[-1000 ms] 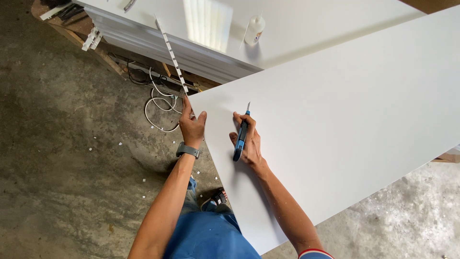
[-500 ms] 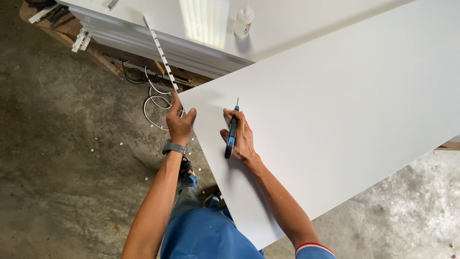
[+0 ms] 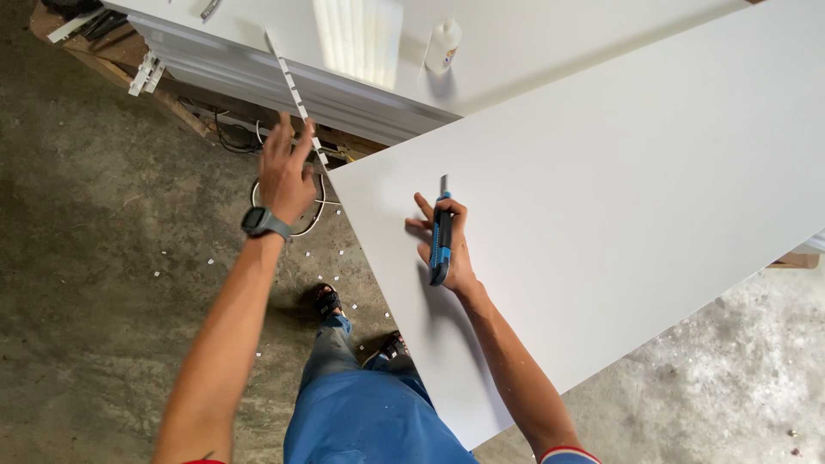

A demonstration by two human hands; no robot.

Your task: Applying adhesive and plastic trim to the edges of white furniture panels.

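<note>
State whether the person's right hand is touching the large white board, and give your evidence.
Touching. In the head view, the right hand lies flat on the white board, fingers spread against its surface, with a blue utility knife pinned beneath the palm.
</note>
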